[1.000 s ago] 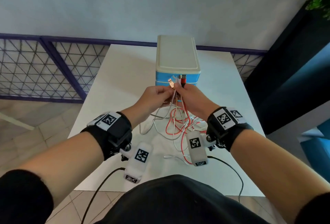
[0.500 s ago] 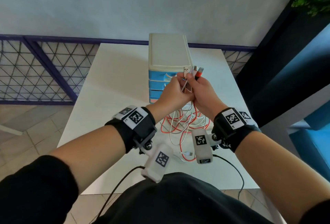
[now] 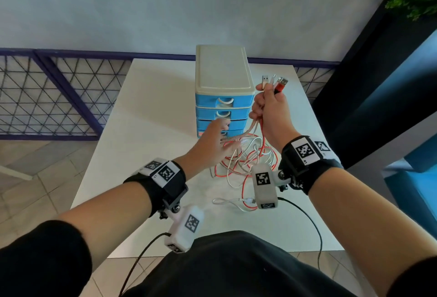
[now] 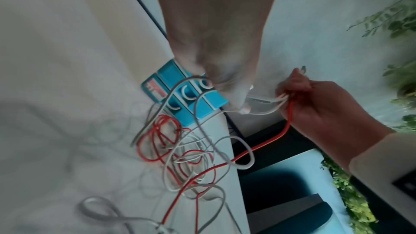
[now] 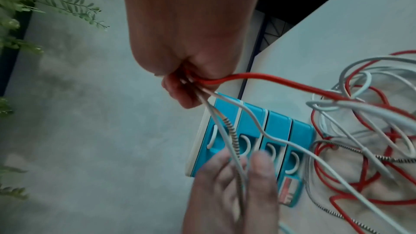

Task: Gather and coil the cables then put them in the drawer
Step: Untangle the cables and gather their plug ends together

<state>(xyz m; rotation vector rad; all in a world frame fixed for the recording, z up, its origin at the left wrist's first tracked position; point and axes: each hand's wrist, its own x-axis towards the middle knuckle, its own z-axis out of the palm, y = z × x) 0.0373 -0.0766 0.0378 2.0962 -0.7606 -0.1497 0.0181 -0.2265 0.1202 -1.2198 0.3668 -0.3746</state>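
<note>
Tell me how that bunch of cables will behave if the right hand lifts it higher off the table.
Probably floppy: below the right hand the cables sag in loose loops onto the table. They look tangled, so red and white strands would likely rise together. The loose ends may drag or swing. They look light, since one hand holds all the plug ends up.

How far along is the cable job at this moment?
Gathering is partly done: the right hand grips the plug ends of the cables bunched together. In hand: the left hand, fingers spread, runs along the strands below. Left: the cables lie in loose tangled loops on the table, uncoiled, and every drawer looks closed.
</note>
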